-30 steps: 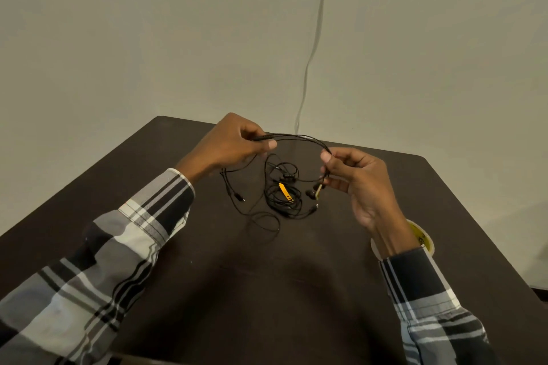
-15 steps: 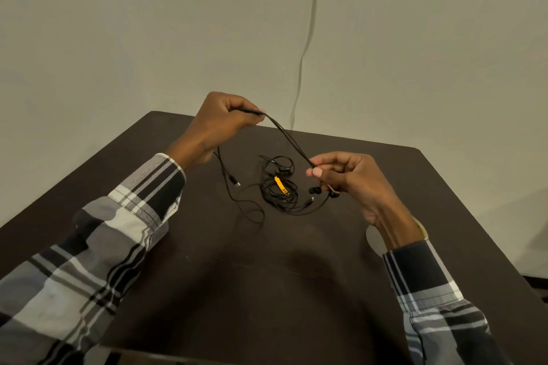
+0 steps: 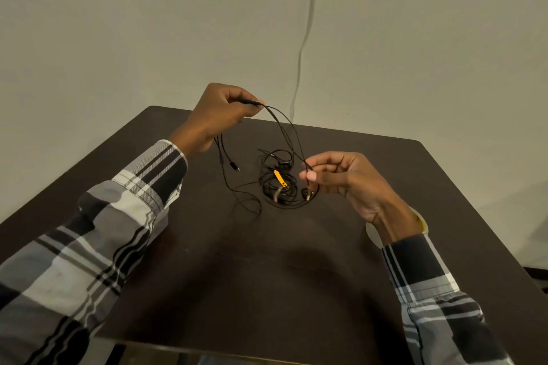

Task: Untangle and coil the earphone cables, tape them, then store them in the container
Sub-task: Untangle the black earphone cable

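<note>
The left hand (image 3: 219, 115) pinches a black cable (image 3: 286, 127) above the counter (image 3: 207, 275); the right hand's (image 3: 350, 181) fingers (image 3: 311, 176) pinch its lower stretch. A tangle (image 3: 278, 184) lies mid-counter, toward the far edge.

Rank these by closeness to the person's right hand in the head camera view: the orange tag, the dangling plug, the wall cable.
From the right hand:
1. Orange tag, in the tangle just left of the fingers.
2. Dangling plug, farther left, below the left hand.
3. Wall cable, up on the wall behind the table.
</note>
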`<action>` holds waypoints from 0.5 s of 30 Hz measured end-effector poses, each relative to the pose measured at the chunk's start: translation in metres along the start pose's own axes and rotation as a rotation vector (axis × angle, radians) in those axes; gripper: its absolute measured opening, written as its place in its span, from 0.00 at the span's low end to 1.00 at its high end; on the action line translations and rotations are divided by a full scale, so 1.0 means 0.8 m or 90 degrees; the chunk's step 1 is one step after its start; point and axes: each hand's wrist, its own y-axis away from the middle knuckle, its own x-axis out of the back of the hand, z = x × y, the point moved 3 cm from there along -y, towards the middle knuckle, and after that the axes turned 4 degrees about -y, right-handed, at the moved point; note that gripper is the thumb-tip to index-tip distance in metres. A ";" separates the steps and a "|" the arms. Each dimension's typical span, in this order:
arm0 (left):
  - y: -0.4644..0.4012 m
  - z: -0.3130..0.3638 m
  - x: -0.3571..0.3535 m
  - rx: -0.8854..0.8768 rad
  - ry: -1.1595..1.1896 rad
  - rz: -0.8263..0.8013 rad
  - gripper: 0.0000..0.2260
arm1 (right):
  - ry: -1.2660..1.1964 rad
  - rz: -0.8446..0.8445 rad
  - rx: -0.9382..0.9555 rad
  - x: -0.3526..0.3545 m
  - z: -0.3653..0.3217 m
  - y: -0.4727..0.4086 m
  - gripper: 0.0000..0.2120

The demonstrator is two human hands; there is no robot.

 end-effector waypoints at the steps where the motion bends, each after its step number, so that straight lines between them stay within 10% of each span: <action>1: 0.001 -0.001 -0.001 0.000 -0.020 -0.010 0.04 | -0.007 0.003 0.002 0.000 0.000 0.000 0.12; 15: 0.014 -0.024 -0.015 -0.022 -0.189 -0.151 0.07 | -0.037 0.063 0.024 0.000 0.002 -0.005 0.10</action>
